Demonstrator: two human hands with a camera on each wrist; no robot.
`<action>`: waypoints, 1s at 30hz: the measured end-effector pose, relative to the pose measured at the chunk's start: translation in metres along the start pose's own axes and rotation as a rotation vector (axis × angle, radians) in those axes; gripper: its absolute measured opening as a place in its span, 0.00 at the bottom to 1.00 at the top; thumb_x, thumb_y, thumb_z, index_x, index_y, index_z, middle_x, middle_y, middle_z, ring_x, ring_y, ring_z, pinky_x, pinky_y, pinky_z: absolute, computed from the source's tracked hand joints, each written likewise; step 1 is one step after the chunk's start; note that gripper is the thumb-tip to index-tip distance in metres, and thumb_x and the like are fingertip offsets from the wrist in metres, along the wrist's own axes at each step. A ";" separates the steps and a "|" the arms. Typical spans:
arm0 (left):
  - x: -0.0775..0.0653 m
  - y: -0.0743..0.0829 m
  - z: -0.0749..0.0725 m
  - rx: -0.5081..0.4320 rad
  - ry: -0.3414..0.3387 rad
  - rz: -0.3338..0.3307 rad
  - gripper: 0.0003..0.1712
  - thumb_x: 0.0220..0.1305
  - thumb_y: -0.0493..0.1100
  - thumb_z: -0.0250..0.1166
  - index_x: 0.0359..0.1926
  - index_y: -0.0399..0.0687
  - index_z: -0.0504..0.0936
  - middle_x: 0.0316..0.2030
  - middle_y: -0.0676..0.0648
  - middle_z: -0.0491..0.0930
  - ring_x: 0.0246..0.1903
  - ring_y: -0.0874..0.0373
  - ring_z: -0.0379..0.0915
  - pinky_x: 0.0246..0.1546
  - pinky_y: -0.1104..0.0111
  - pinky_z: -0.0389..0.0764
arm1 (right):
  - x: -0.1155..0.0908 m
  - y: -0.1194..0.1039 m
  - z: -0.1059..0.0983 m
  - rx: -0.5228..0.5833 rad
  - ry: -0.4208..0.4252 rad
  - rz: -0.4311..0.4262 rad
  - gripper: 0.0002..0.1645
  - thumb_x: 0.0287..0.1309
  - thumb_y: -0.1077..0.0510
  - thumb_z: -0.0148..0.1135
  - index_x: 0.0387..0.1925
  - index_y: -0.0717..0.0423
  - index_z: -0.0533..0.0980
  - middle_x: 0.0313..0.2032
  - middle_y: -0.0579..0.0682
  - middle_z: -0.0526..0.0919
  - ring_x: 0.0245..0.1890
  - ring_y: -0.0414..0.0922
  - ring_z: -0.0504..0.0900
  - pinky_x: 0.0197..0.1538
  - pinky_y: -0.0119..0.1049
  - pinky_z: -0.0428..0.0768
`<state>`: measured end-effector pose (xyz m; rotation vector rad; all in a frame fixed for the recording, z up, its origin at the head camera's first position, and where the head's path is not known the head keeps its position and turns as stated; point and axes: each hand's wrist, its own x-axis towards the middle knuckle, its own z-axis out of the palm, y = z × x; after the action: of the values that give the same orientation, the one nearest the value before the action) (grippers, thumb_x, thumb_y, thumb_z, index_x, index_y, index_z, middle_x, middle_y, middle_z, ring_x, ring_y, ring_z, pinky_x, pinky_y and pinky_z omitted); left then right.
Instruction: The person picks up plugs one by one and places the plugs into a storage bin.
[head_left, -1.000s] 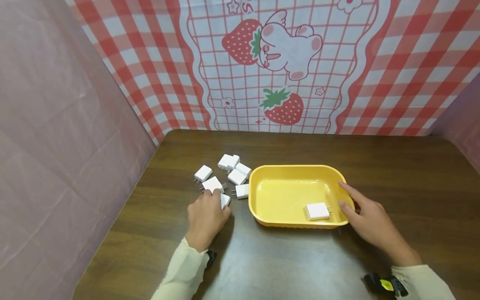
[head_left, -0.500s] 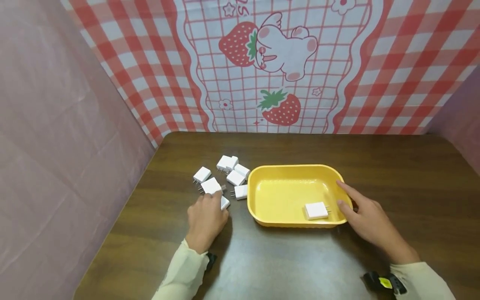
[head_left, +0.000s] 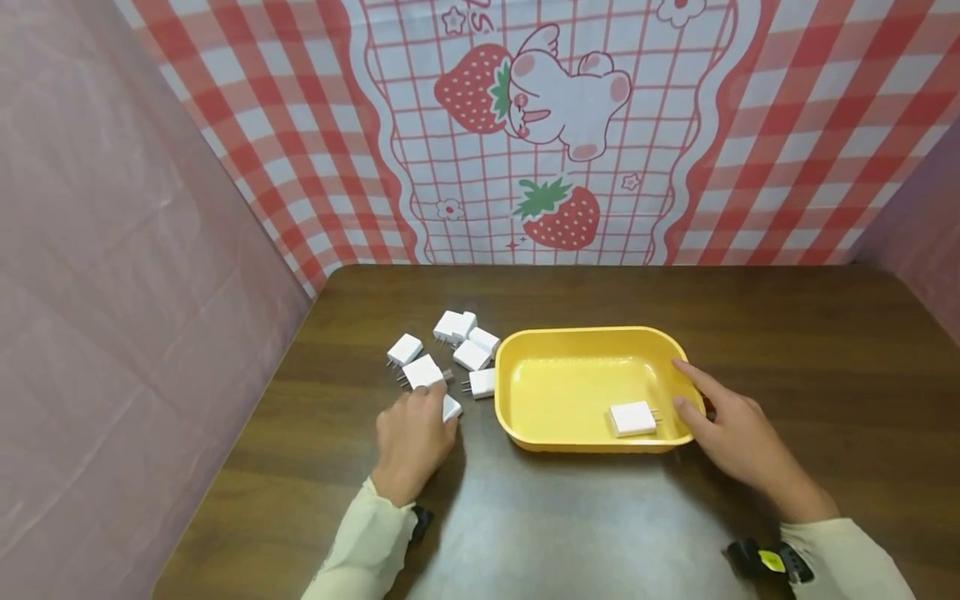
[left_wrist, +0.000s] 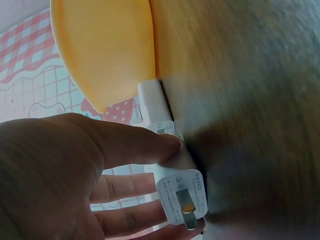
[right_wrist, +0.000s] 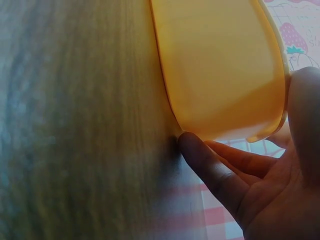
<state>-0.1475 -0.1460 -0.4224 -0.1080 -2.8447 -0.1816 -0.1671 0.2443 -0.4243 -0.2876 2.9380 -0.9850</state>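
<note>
My left hand (head_left: 415, 442) pinches a white charger plug (head_left: 450, 407) on the table; in the left wrist view my thumb lies on the charger (left_wrist: 181, 192), with the other fingers on its far side. Its metal prongs face the wrist camera. Another white charger (head_left: 423, 372) lies just beyond my fingertips. A yellow plastic tray (head_left: 585, 443) sits to the right, and one charger (head_left: 632, 418) lies in its right part. My right hand (head_left: 738, 437) grips the tray's right end, thumb and a finger over the rim; in the right wrist view other fingers are under the tray (right_wrist: 225, 65).
Several more white chargers (head_left: 472, 356) lie loosely grouped on the brown wooden table (head_left: 570, 525), one touching or nearly touching the tray's left side. A checked strawberry cloth (head_left: 555, 125) hangs behind the table, and a pinkish cloth (head_left: 150, 250) hangs at the left.
Both hands stay almost where they were. The head view shifts slightly. The left hand remains at the same charger and the right hand at the tray rim.
</note>
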 end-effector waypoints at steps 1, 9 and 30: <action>0.000 0.000 0.000 0.000 -0.005 0.001 0.16 0.52 0.47 0.75 0.37 0.46 0.81 0.29 0.44 0.82 0.25 0.44 0.79 0.16 0.52 0.72 | 0.000 0.000 0.000 -0.002 0.001 0.002 0.37 0.73 0.47 0.53 0.76 0.54 0.58 0.66 0.72 0.66 0.59 0.68 0.71 0.55 0.70 0.68; 0.003 0.005 -0.003 -0.041 0.032 -0.022 0.24 0.55 0.51 0.72 0.51 0.46 0.84 0.30 0.42 0.81 0.24 0.45 0.78 0.18 0.53 0.73 | 0.000 0.000 0.001 0.000 -0.009 0.015 0.37 0.73 0.47 0.53 0.77 0.54 0.57 0.67 0.72 0.65 0.60 0.69 0.70 0.56 0.71 0.67; 0.017 0.023 -0.020 -0.166 0.308 0.046 0.18 0.59 0.54 0.66 0.44 0.47 0.84 0.31 0.48 0.80 0.25 0.50 0.76 0.18 0.57 0.73 | -0.002 0.001 0.000 0.017 -0.021 0.030 0.38 0.74 0.46 0.51 0.78 0.52 0.55 0.69 0.71 0.63 0.60 0.68 0.69 0.58 0.70 0.67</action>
<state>-0.1564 -0.1252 -0.3959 -0.1640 -2.5148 -0.3890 -0.1652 0.2449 -0.4250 -0.2510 2.9047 -0.9956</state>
